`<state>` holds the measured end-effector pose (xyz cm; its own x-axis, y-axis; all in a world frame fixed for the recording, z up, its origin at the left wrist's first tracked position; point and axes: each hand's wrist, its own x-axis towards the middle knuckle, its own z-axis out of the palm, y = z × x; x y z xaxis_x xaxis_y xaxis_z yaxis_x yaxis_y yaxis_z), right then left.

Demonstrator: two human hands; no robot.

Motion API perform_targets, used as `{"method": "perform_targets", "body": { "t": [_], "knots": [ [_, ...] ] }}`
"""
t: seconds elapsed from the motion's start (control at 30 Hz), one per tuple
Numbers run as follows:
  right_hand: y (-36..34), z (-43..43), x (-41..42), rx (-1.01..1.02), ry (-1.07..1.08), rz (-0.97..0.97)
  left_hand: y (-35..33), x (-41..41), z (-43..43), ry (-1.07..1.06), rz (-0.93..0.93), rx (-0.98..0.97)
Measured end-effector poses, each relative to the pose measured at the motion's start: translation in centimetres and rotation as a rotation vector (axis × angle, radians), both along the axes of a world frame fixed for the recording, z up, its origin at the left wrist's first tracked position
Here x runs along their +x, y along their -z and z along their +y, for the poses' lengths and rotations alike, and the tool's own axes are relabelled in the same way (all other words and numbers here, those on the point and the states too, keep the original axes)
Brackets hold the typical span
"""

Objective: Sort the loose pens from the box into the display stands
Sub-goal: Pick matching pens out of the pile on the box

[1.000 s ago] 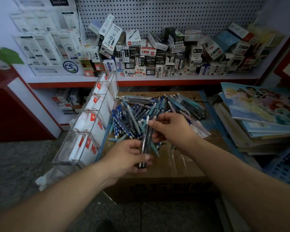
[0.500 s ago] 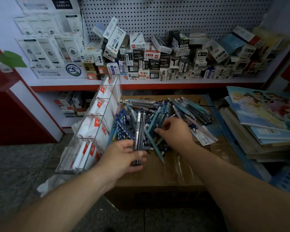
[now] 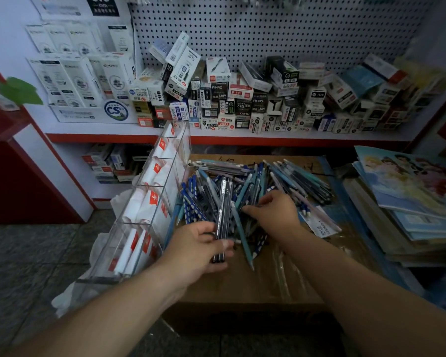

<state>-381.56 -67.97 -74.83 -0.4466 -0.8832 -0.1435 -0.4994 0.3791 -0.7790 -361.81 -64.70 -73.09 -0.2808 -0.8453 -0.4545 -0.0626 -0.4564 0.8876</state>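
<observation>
L hand (image 3: pixel 198 243), palm up-ish near the front-left of the brown cardboard box (image 3: pixel 255 287), grips a small bundle of dark, slim pens w/ clear barrels (image 3: pixel 223 210): thumb across the top, fingers curled under, tips pointing away from the person, butt ends sticking out below the palm. R hand (image 3: pixel 273 215) is palm down on the heap of loose blue, teal & grey pens (image 3: pixel 289 176) spread over the box top, fingertips curled into the pile just beside the bundle; can't tell if it actually pinches a pen. 1 teal pen (image 3: pixel 242 238) lies slanted between the 2 hands, its tip toward the box's front edge. A white paper label slip (image 3: pixel 319 225) lies at the heap's R edge. Clear acrylic display stand w/ dividers (image 3: pixel 150 215) sits tilted against the box's L side, touching it, w/ white-and-red card inserts in its compartments. Behind: a white shelf w/ red edge (image 3: pixel 113 136) crammed w/ small pen cartons (image 3: pixel 242 104), pegboard wall (image 3: pixel 268 29) above. To the R, a stack of illustrated notebooks (image 3: pixel 410 197).
</observation>
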Motion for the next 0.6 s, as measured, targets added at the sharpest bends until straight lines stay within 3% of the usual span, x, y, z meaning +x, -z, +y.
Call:
{"method": "perform_targets", "body": {
  "t": [0.13, 0.33, 0.6],
  "knots": [
    [-1.4, 1.0, -0.3, -0.076, -0.009, -0.234, -0.1, -0.3, 0.0, -0.007, 0.024, -0.008],
    [-3.1, 3.6, 0.1, -0.099, -0.232, -0.500, -0.4, -0.9, 0.2, 0.024, 0.017, -0.025],
    [-4.0, 5.1, 1.1, -0.060, -0.361, -0.499, -1.1, -1.0, 1.2, 0.133, 0.101, 0.004]
  ]
}}
